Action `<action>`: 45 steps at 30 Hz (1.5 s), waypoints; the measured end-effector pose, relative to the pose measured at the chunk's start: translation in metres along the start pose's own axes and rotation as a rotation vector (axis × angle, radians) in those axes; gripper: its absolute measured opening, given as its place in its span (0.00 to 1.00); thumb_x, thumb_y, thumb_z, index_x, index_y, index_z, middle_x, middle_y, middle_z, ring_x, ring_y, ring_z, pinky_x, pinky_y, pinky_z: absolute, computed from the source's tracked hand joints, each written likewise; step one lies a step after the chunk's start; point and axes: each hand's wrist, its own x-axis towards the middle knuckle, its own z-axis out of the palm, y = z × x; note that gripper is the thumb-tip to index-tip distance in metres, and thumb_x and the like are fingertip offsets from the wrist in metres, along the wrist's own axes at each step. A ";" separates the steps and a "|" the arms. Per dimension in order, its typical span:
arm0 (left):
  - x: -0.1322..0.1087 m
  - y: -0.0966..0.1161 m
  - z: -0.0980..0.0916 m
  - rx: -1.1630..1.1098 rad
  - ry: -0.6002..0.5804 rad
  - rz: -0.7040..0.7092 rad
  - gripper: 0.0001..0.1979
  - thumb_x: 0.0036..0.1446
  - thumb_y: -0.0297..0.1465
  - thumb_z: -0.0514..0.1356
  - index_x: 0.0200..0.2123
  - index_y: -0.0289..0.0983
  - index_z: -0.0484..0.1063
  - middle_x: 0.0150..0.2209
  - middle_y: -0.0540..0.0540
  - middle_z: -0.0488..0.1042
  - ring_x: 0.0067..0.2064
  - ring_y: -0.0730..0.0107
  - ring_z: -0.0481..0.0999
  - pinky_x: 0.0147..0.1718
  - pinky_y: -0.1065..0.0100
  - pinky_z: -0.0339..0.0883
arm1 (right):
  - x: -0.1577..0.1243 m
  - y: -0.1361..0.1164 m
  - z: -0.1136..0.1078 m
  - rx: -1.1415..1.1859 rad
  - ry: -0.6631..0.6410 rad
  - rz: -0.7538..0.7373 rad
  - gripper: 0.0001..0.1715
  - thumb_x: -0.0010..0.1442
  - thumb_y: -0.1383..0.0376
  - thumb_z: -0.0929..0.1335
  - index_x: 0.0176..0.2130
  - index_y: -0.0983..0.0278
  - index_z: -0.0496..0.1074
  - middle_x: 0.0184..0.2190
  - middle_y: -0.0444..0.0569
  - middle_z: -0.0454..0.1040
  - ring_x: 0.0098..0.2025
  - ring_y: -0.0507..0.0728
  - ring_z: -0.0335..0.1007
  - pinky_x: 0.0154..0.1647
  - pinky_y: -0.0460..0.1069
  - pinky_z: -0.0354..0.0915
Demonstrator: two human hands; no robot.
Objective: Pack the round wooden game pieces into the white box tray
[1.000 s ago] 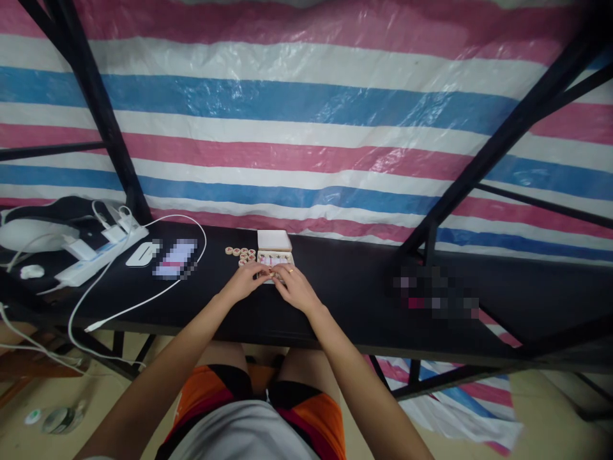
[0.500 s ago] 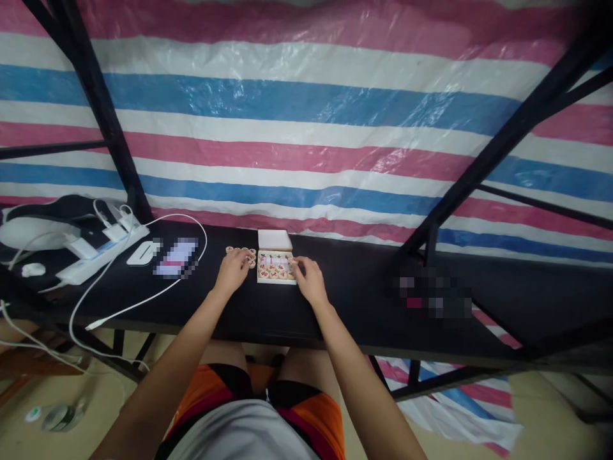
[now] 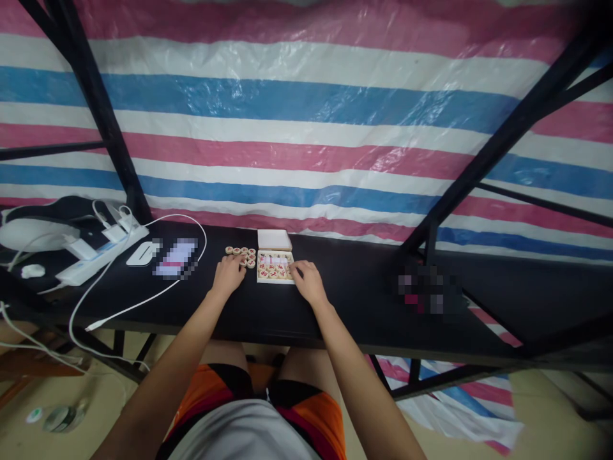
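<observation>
A small white box (image 3: 274,280) lies on the black desk, filled with round pieces bearing red marks. Its lid (image 3: 274,239) stands open at the back. Left of the box, several round pieces (image 3: 251,262) lie in rows on the desk. My left hand (image 3: 230,273) rests over the near left part of these rows, fingers bent; what its fingertips touch is partly hidden. At the right edge of the box is my right hand (image 3: 307,280), its fingers curled against the rim and the pieces there; anything between them is too small to make out.
On the left lie a blurred phone (image 3: 177,257), a white flat object (image 3: 142,253), a power strip (image 3: 103,254) and a loose white cable (image 3: 138,306). A blurred dark object (image 3: 433,291) sits at the right. Black frame bars (image 3: 98,102) slope up on both sides.
My left hand has drawn back slightly to the left and toward me, showing more of the loose pieces. My right hand has shifted slightly left and nearer on the box's edge.
</observation>
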 end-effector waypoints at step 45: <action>0.009 0.020 0.012 -0.284 0.081 0.292 0.14 0.62 0.34 0.52 0.46 0.37 0.73 0.45 0.42 0.75 0.49 0.59 0.70 0.51 0.58 0.62 | -0.001 -0.023 -0.005 -0.099 -0.112 -0.150 0.19 0.66 0.62 0.58 0.41 0.61 0.75 0.43 0.51 0.74 0.47 0.59 0.64 0.51 0.55 0.61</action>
